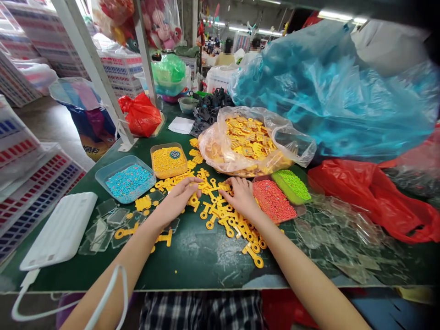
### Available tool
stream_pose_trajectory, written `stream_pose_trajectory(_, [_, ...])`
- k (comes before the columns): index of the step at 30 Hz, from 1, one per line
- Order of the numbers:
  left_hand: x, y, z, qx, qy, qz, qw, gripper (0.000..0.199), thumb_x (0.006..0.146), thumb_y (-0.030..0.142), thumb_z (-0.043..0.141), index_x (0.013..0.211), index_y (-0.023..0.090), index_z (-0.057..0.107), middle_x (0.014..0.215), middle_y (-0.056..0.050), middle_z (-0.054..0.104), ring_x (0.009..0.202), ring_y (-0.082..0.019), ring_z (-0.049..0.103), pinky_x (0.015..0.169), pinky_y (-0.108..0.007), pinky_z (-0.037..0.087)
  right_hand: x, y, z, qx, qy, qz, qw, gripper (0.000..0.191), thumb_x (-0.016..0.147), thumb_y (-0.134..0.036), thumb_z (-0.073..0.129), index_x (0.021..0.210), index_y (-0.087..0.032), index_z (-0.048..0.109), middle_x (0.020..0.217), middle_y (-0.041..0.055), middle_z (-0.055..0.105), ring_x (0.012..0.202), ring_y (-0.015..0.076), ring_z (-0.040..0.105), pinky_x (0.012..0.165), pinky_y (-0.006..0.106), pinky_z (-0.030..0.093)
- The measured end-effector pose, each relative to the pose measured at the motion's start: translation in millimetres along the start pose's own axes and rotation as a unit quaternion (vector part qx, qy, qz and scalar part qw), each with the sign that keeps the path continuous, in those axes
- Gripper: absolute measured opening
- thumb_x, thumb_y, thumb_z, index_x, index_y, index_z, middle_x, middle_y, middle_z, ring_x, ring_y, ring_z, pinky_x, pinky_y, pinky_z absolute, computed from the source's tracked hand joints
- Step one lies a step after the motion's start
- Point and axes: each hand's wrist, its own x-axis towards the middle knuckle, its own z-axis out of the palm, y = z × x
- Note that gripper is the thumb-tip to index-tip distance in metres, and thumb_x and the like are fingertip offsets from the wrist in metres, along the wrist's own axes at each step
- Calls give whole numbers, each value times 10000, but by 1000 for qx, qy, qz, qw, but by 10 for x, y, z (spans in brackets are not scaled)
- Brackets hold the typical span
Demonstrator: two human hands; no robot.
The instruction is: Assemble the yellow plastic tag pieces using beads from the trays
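Item: yellow plastic key-shaped pieces (220, 215), heap at table (192, 256) centre. I judge them light, stiff, slippery; pinch by ring end. Left hand (177, 198), right hand (242, 195) fingers curled on heap; grip unclear.

Yellow plastic key-shaped pieces (220, 215) lie scattered flat on the green table, each a flat bar with a ring at one end (a few are squarer tags). They spread in a loose band from the table's middle toward the near edge, many overlapping.
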Motion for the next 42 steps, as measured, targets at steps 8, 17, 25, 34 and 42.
stream_pose_trajectory(8, [-16, -32, -14, 46, -91, -5, 995, 376, 859, 547, 560, 934, 180, 596, 824, -18, 683, 756, -156, 564, 752, -295, 438, 78, 5, -63, 168, -11, -7, 986, 83, 855, -287, 540, 914, -233, 516, 951, 49, 637, 909, 216, 593, 851, 386, 456])
stream_pose_trajectory(17, [-23, 48, -98, 87, -75, 55, 992, 450, 874, 571, 552, 1035, 184, 718, 886, -49, 753, 970, -232, 635, 910, -357, 456, -312, -485, -591, 372, -214, -125, 895, 124, 939, -290, 482, 874, -221, 561, 854, 15, 645, 790, 152, 597, 742, 289, 477])
stream_pose_trajectory(25, [-19, -11, -165, 142, -157, 34, 977, 435, 948, 492, 432, 1143, 175, 658, 840, -31, 697, 841, -198, 622, 807, -320, 470, -596, -742, -383, 195, -257, -272, 907, 166, 979, -183, 434, 890, -188, 575, 851, 46, 646, 793, 168, 556, 786, 320, 430])
stream_pose_trajectory(34, [-64, 14, -116, 227, -197, -26, 954, 281, 860, 453, 584, 953, 197, 654, 811, -17, 737, 772, -210, 665, 713, -303, 477, -467, -539, -270, 84, -118, -214, 966, 187, 973, -327, 482, 1027, -185, 591, 993, 96, 644, 953, 247, 553, 839, 382, 450])
stream_pose_trajectory(42, [-7, -33, 0, 362, -161, 37, 917, 168, 847, 319, 655, 943, 198, 720, 865, -35, 714, 803, -209, 638, 737, -300, 453, -465, -470, -252, 121, -102, -190, 969, 200, 917, -368, 600, 1046, -215, 593, 1004, 72, 676, 977, 254, 595, 826, 390, 468])
